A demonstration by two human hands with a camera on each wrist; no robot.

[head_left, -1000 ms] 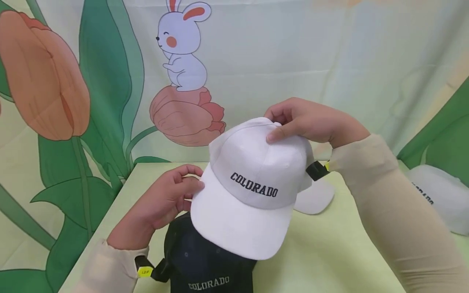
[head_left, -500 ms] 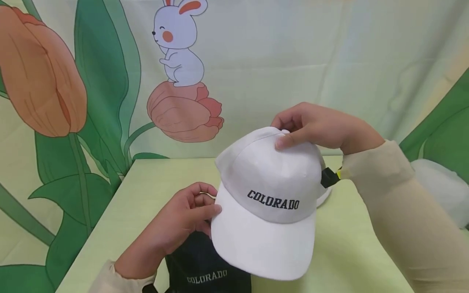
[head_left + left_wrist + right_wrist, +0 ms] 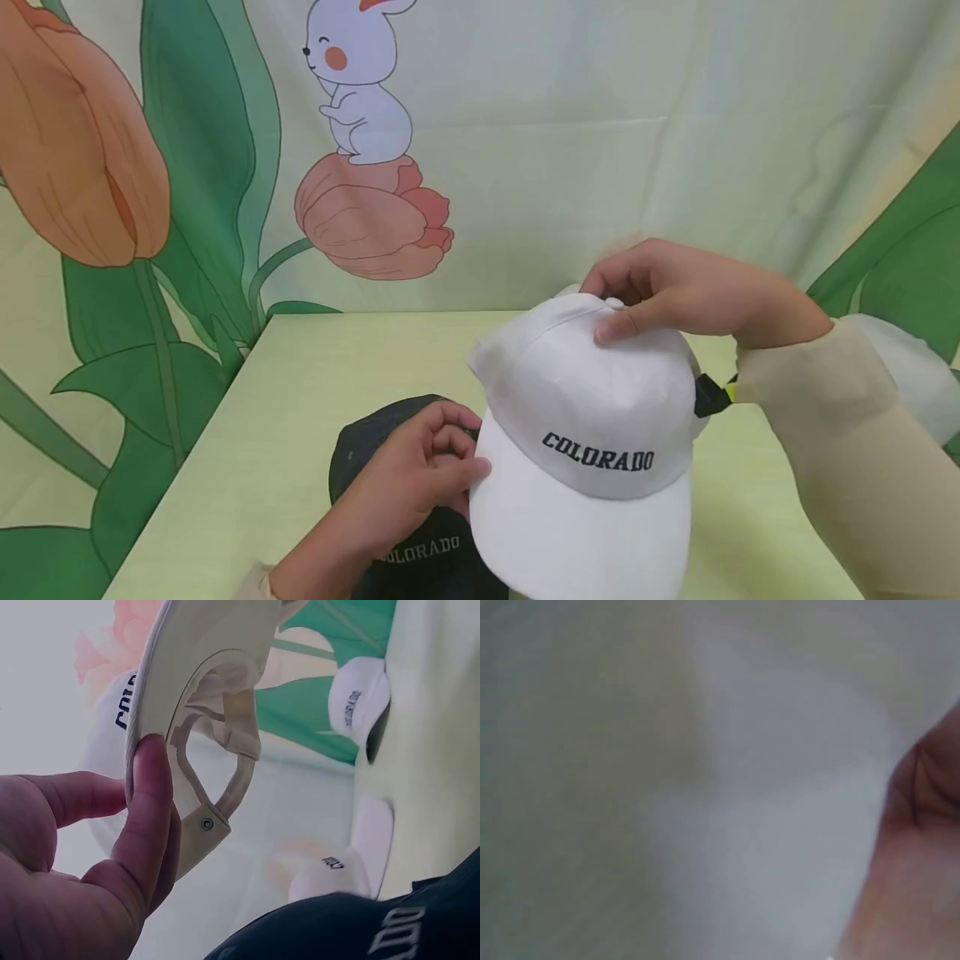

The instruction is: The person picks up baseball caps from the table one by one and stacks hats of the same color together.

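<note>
A white baseball cap (image 3: 585, 392) with dark COLORADO lettering hangs tilted in both hands, its brim toward me. My left hand (image 3: 412, 475) pinches the brim's edge on the left; the left wrist view shows thumb and fingers on either face of the brim (image 3: 210, 645), with the back strap (image 3: 240, 787) beyond. At the top of the crown, my right hand (image 3: 697, 292) pinches the fabric near the button. Behind and below the left hand sits a black COLORADO cap (image 3: 375, 425), partly covered. The right wrist view is blurred, showing pale fabric and part of the hand (image 3: 922, 840).
Another white cap (image 3: 907, 367) sits at the far right, partly behind the right sleeve. In the left wrist view, two more white caps (image 3: 360, 701) appear along the pale green table (image 3: 247, 433). A printed cloth backdrop (image 3: 525, 150) hangs behind the table.
Both hands have carried the white cap rightward and down in the head view, keeping their holds. More of the black cap's crown shows behind the left hand. The head view has tilted slightly.
</note>
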